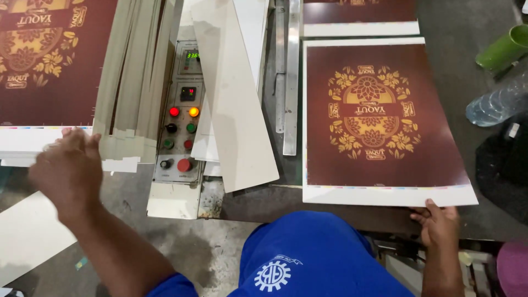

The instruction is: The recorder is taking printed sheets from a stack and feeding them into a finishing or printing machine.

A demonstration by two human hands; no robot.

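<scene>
While the right hand (440,224) grips the near right corner of a stack of printed sheets (385,121), thumb on the white margin and fingers curled under the edge, the left hand (69,170) lies spread and loose on the near edge of a second stack of printed sheets (47,66) at far left, grasping nothing. Each top sheet is maroon with a gold floral emblem and a white border. The right stack lies flat on the dark worktable (467,66), long axis running away from the person, its emblem upside down to the wearer, top toward the body. A third maroon sheet (360,14) shows beyond it, mostly cut off. Between the two stacks sits a control panel (179,137) with two small lit displays and about eight round buttons: red, orange, green and black. One long white card strip (236,99) leans across the panel's right side; a bundle of grey card strips (135,82) lies on its left. One green cup (503,49) and one clear plastic bottle (498,104) lie on their sides at right.
</scene>
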